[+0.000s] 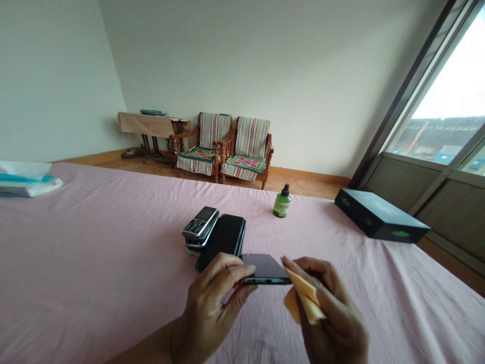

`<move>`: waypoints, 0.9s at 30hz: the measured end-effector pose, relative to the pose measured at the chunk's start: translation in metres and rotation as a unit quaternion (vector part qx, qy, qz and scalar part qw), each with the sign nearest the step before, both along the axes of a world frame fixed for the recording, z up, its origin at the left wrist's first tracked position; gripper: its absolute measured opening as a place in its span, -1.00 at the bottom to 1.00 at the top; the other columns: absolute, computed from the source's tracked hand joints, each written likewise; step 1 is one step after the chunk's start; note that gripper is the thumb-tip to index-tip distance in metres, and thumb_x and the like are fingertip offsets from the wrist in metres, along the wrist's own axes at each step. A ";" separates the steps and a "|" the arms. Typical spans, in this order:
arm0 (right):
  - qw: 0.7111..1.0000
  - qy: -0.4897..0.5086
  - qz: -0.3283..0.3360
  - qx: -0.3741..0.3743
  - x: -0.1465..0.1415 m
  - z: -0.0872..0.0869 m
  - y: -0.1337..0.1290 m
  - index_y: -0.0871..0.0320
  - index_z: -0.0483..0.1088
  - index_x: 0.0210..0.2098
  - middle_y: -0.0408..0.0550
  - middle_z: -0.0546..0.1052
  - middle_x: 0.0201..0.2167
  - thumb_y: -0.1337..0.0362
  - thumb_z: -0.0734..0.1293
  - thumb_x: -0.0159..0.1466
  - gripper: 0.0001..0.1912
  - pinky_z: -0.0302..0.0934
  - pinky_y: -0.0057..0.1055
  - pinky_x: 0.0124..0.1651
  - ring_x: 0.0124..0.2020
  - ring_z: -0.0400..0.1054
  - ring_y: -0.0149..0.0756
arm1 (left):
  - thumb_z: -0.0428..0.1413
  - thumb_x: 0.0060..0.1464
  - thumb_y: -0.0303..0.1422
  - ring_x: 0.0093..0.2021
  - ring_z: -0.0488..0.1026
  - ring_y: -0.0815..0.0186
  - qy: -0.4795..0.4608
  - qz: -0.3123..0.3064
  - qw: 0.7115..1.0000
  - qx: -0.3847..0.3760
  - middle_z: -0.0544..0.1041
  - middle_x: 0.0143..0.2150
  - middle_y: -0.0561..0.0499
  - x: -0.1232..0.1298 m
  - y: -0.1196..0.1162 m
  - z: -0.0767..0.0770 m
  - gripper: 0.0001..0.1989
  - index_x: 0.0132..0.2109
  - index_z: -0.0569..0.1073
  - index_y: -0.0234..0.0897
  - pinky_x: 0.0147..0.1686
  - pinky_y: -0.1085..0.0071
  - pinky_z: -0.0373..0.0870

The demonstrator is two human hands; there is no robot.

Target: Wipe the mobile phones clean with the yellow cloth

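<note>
My left hand (215, 298) pinches one end of a dark smartphone (265, 268), thumb below and fingers on top. The phone is held roughly flat above the pink sheet, its edge with a port facing me. In my right hand (333, 303) is a folded yellow cloth (305, 296), pressed around the phone's right end. Just beyond my left hand lies a stack of black smartphones (225, 235). Leaning against it on the left is a pile of keypad phones (200, 222), the top one with silver trim.
A green bottle (282, 202) with a black cap stands farther back. A black box (381, 215) sits at the right and a tissue pack (28, 182) at the far left, all on the pink sheet (113, 263). Two wooden chairs (246, 146) stand by the wall.
</note>
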State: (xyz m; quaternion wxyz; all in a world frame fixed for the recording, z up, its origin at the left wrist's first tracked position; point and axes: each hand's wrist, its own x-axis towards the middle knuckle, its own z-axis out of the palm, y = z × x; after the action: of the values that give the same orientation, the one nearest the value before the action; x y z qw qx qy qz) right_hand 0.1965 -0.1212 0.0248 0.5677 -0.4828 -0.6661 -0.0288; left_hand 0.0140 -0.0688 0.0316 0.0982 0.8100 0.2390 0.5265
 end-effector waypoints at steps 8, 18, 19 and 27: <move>0.977 -0.185 -0.070 0.084 -0.002 -0.011 -0.010 0.07 0.19 0.28 0.13 0.48 -0.17 0.42 0.17 0.33 -0.47 0.38 -0.22 -0.20 -0.17 0.38 -0.09 | 0.10 0.21 -0.50 -0.25 0.47 0.35 -0.001 -0.005 1.000 -0.010 0.46 -0.25 -0.01 0.003 0.001 0.002 -0.85 -0.08 0.46 -0.26 -0.25 0.52 0.44; 0.961 -0.256 -0.041 0.097 -0.030 -0.008 -0.010 0.11 0.39 0.12 0.05 0.57 -0.16 0.40 0.19 0.35 -0.63 0.42 -0.33 -0.14 -0.16 0.46 -0.16 | 0.06 0.23 -0.44 -0.31 0.49 0.36 -0.030 -0.024 0.997 -0.060 0.50 -0.28 0.01 0.006 -0.002 -0.004 -0.88 -0.09 0.42 -0.25 -0.29 0.54 0.45; 0.962 -0.253 -0.041 0.096 -0.028 -0.008 -0.009 0.11 0.39 0.12 0.05 0.57 -0.15 0.40 0.19 0.35 -0.62 0.42 -0.32 -0.15 -0.16 0.46 -0.16 | 0.07 0.23 -0.43 -0.33 0.48 0.37 -0.033 -0.021 0.997 -0.060 0.50 -0.29 0.02 0.006 -0.002 -0.003 -0.88 -0.09 0.42 -0.25 -0.30 0.54 0.45; 0.968 -0.223 -0.062 0.093 -0.002 -0.012 -0.008 0.14 0.20 0.27 0.13 0.52 -0.11 0.37 0.18 0.36 -0.52 0.43 -0.23 -0.17 -0.14 0.42 -0.09 | 0.16 0.18 -0.42 -0.33 0.45 0.37 -0.026 -0.029 0.998 -0.045 0.45 -0.31 0.02 0.007 0.002 0.000 -0.92 -0.16 0.44 -0.28 -0.31 0.53 0.42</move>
State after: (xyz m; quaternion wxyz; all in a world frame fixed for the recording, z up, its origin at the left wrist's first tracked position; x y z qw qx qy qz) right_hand 0.1942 -0.1296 0.0132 0.4442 -0.4498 -0.7390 -0.2329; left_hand 0.0205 -0.0666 0.0312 0.1554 0.7975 0.2363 0.5329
